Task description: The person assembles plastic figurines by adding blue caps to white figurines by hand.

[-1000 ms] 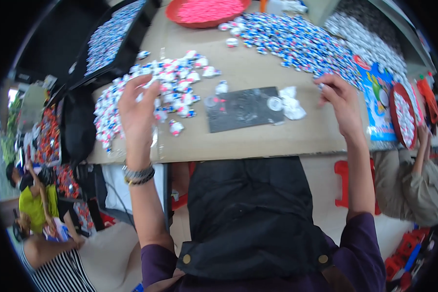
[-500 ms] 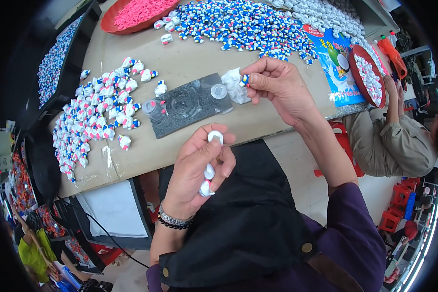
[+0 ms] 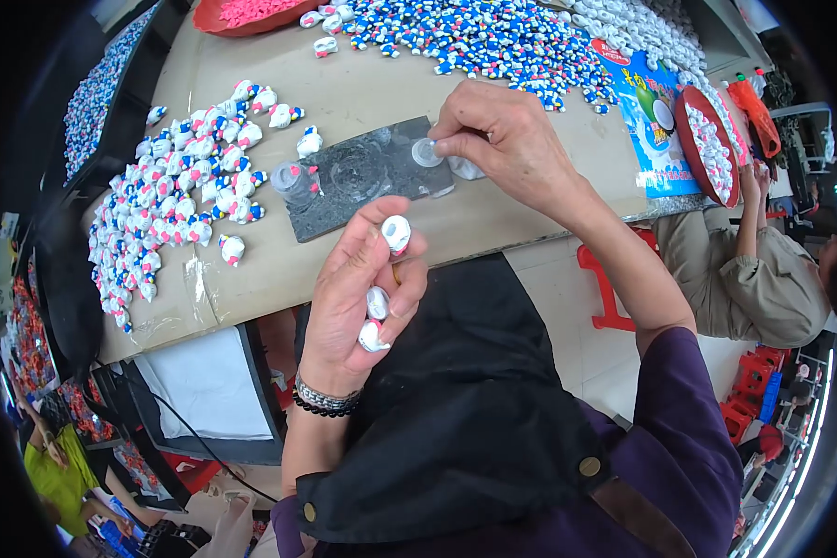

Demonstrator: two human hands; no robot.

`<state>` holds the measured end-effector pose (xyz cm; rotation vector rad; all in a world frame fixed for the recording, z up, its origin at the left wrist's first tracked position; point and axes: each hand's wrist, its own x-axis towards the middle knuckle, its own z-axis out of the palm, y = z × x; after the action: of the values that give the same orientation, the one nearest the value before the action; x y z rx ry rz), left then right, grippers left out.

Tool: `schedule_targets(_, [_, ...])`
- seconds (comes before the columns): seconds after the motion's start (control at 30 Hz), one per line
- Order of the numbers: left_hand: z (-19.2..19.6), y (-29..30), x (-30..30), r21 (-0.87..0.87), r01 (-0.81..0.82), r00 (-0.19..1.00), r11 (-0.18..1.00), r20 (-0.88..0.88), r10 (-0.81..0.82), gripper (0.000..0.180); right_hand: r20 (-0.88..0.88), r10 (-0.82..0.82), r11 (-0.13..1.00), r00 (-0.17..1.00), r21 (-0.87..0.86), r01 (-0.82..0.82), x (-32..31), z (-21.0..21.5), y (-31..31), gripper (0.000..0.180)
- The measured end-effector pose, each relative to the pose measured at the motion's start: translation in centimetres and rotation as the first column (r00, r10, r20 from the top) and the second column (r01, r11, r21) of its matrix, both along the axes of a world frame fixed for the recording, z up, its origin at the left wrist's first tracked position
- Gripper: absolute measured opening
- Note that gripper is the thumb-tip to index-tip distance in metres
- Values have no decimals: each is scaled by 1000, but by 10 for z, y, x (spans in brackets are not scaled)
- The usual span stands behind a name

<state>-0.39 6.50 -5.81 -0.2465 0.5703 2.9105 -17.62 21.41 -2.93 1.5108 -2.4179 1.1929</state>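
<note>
The fingers of the left hand point(image 3: 342, 302) curl palm-up around three white pieces point(image 3: 396, 232), the thumb and forefinger nipping the topmost. On the right hand point(image 3: 511, 153), thumb and forefinger tips nearly meet beside a clear round dish point(image 3: 426, 152); I cannot tell whether anything is between them.

With the dark slab point(image 3: 381, 181) as the clock's centre and twelve at the far side, the left hand is at six, covering part of the near table edge point(image 3: 479, 253). The right is between two and three, its fingers partly hiding a white wad point(image 3: 465, 168). Tan tabletop point(image 3: 363, 88) shows from eleven to one, between the slab and a blue-and-white heap point(image 3: 484, 46) at half past one.

A pile of painted pieces point(image 3: 181, 191) spreads at nine, with a black bin point(image 3: 149, 74) behind it. A red bowl point(image 3: 216, 23) of pink bits sits at eleven; a blue printed sheet point(image 3: 662, 153) and a red tray point(image 3: 686, 139) lie near three. Below table level, a red stool point(image 3: 604, 288) stands at four, and beyond it another person point(image 3: 772, 279) sits.

The held pieces are rounded and glossy, the topmost with a greyish oval face and pink below.
</note>
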Motion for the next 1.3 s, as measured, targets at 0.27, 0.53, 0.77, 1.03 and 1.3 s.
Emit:
schedule_targets(0.27, [-2,2,6,-95,-91,994,991,55,97,39,-128,36,999,991,-1,-36,4,-7,-7,12])
schedule_targets(0.53, [7,8,4,-313,-141,982,939,73,172,38,-63,-41,998,997,-46,38,9,-5,-4,9])
schedule_targets(0.77, [12,20,-12,-431,-237,964,871,8,266,34,775,118,895,621,-354,272,42,13,-6,3])
schedule_targets(1.03, [15,28,-13,-469,-293,947,833,-23,320,31,708,192,867,679,-447,221,60,5,-9,4])
schedule_targets(1.3, [5,29,-11,-705,-410,907,579,-251,338,26,477,19,916,879,-361,176,70,0,-7,8])
